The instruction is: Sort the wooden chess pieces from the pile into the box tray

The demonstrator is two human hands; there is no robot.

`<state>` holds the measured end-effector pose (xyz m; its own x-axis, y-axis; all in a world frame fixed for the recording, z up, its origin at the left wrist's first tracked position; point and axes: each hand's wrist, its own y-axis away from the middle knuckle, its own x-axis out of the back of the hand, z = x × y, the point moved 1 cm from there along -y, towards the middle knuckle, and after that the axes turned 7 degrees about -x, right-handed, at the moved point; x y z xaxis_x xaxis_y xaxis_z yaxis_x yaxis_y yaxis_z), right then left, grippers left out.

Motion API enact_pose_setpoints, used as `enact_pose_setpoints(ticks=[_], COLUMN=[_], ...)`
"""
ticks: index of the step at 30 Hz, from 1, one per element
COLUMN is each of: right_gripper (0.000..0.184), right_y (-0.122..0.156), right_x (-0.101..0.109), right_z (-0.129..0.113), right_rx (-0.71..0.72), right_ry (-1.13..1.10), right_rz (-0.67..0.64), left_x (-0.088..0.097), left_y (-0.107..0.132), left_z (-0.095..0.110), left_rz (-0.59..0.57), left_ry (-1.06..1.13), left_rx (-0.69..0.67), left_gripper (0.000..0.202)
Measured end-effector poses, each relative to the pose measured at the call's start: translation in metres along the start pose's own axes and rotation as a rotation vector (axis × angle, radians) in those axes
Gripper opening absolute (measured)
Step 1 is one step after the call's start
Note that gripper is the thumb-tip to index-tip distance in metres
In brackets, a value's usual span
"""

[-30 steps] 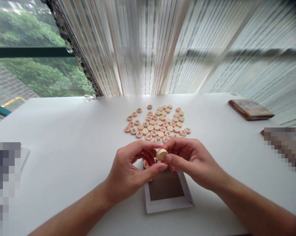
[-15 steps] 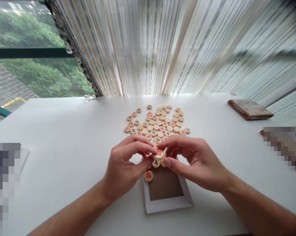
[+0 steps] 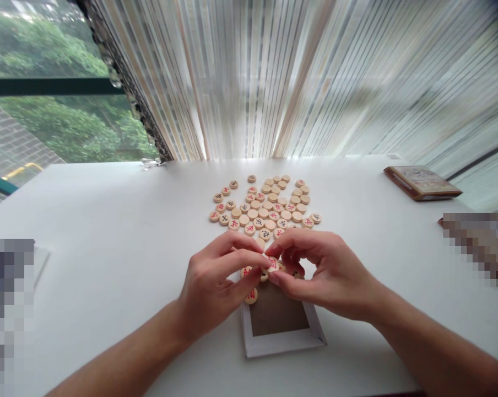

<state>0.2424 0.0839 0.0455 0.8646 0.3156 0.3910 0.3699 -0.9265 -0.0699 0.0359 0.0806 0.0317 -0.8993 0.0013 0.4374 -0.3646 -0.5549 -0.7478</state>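
Note:
Between the fingertips of both hands is a round wooden Chinese chess piece (image 3: 273, 263) with a red character, tilted above the far part of a shallow white box (image 3: 284, 346). The thumb and fingers of my left hand (image 3: 220, 275) close on its left side. My right hand (image 3: 327, 270) pinches it from the right. Another red-marked chess piece (image 3: 251, 296) lies at the box's left edge, under my left thumb. Several more pieces in the far part of the box are partly hidden by my fingers. The box's brown bottom shows in its near part.
Beyond my hands, many loose chess pieces (image 3: 263, 213) lie spread on the white table (image 3: 129, 220), some face up and some face down. A brown-edged box (image 3: 422, 183) sits at the far right. A striped curtain (image 3: 249, 82) hangs behind the table.
The held piece has shifted slightly right and tilted, with my right thumb and fingers now closed on it. The piece at the box's left edge has turned a little.

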Motion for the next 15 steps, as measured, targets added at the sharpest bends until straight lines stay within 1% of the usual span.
enact_pose_setpoints(ticks=[4,7,11,15], right_gripper=[0.009,0.01,0.009,0.008], right_y=[0.0,0.0,0.0,0.002], right_x=[0.001,0.001,0.001,-0.006], right_z=[-0.002,-0.003,-0.002,0.0], right_rx=[0.013,0.025,0.071,0.216], right_ry=[0.048,0.065,0.122,0.244], right_rz=[-0.005,0.031,0.072,0.025], left_x=[-0.001,0.0,0.001,0.002], left_y=[-0.001,-0.001,-0.001,0.0], left_z=[0.0,-0.001,-0.006,-0.014], left_rz=[-0.02,-0.012,0.059,0.125], left_ry=[0.002,0.002,-0.015,0.001], left_rx=[-0.009,0.022,0.149,0.286], left_gripper=[0.018,0.02,0.024,0.02])
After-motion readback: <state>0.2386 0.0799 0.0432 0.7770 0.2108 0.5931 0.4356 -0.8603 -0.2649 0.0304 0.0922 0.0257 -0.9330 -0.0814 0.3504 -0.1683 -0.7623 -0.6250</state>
